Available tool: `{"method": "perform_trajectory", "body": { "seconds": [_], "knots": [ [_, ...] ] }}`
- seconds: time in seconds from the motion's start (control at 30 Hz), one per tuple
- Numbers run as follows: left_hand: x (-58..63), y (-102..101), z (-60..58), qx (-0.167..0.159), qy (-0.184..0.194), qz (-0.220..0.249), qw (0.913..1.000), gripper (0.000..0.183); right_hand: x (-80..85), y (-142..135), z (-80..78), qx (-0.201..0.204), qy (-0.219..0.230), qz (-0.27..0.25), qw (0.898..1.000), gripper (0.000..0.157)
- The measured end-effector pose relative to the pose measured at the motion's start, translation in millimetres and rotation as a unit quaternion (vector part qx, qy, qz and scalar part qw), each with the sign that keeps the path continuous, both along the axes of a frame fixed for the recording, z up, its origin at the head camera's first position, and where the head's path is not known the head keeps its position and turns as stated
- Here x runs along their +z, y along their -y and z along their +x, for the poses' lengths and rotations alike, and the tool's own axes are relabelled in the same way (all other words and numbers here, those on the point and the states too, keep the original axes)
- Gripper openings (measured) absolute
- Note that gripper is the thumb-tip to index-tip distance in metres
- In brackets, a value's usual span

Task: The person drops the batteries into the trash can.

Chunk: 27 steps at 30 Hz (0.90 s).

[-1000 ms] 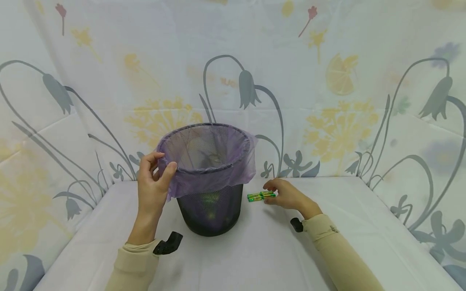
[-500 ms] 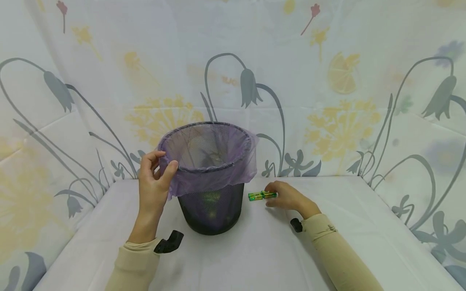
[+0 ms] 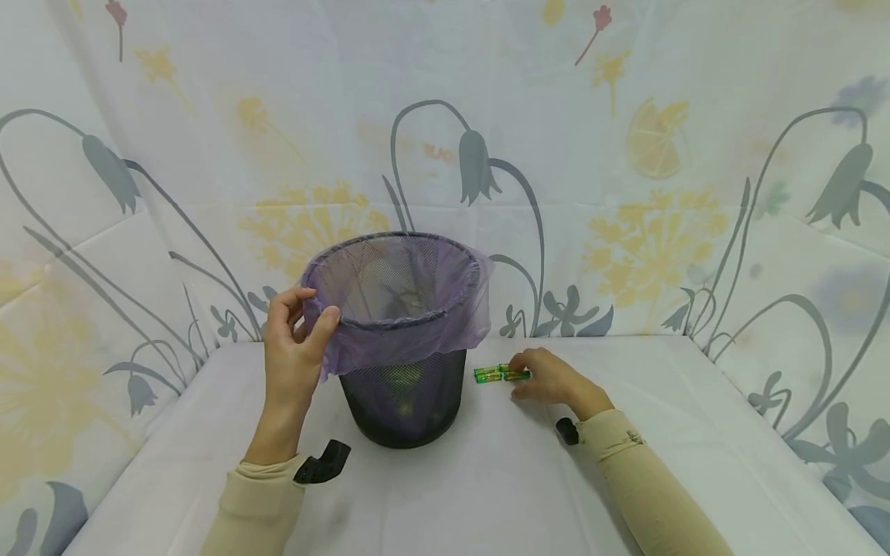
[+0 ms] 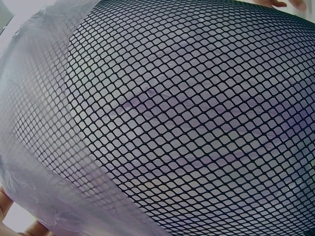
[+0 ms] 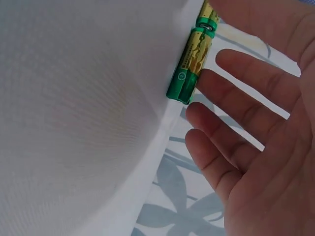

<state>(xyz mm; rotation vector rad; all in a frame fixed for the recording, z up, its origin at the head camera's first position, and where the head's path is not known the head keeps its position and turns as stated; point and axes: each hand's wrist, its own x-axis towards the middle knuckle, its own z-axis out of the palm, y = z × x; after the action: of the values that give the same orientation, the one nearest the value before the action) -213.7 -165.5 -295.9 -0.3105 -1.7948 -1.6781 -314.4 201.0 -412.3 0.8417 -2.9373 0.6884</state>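
In the head view, a black mesh wastebasket (image 3: 406, 421) stands upright, with a thin purple bin liner (image 3: 389, 347) folded over its rim. My left hand (image 3: 295, 347) grips the rim at the left through the liner, thumb towards the front. The mesh wall fills the left wrist view, where only some fingertips (image 4: 37, 228) show at the lower left. Several green and gold batteries (image 3: 489, 374) lie in a small cluster right of the basket. Beside them is my right hand (image 3: 549, 376); the right wrist view shows its fingers spread and loosely bent, one fingertip right at a battery (image 5: 194, 54).
A white cloth (image 3: 452, 502) covers the table. Behind and at the sides hangs a pale sheet (image 3: 542, 255) printed with flowers. Each wrist carries a black camera mount, the left one (image 3: 323, 462) close to the basket's lower left side.
My right hand has shifted very slightly to the right at the batteries, and its fingers cover the back right battery a little differently. The left hand and the wastebasket keep their places.
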Motion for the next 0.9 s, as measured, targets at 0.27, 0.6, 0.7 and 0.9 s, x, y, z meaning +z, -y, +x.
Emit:
{"method": "perform_trajectory", "body": {
  "seconds": [0.27,0.6,0.7,0.9],
  "knots": [
    [-0.4,-0.5,-0.2,0.0,-0.002,0.0,1.0,0.04,-1.6,-1.1,2.0,-0.002,-0.003,0.009,1.0,0.038],
    [0.4,-0.2,0.5,-0.003,0.002,0.003,1.0,0.042,-3.9,-1.5,1.0,0.017,-0.002,-0.015,1.0,0.037],
    [0.4,-0.1,0.5,-0.004,0.002,0.004,1.0,0.042,-4.2,-1.7,0.9,0.021,0.003,-0.017,1.0,0.036],
    [0.6,-0.2,0.4,-0.006,0.0,0.005,1.0,0.043,-4.8,-0.9,0.5,0.021,0.01,-0.003,1.0,0.036]
  ]
}}
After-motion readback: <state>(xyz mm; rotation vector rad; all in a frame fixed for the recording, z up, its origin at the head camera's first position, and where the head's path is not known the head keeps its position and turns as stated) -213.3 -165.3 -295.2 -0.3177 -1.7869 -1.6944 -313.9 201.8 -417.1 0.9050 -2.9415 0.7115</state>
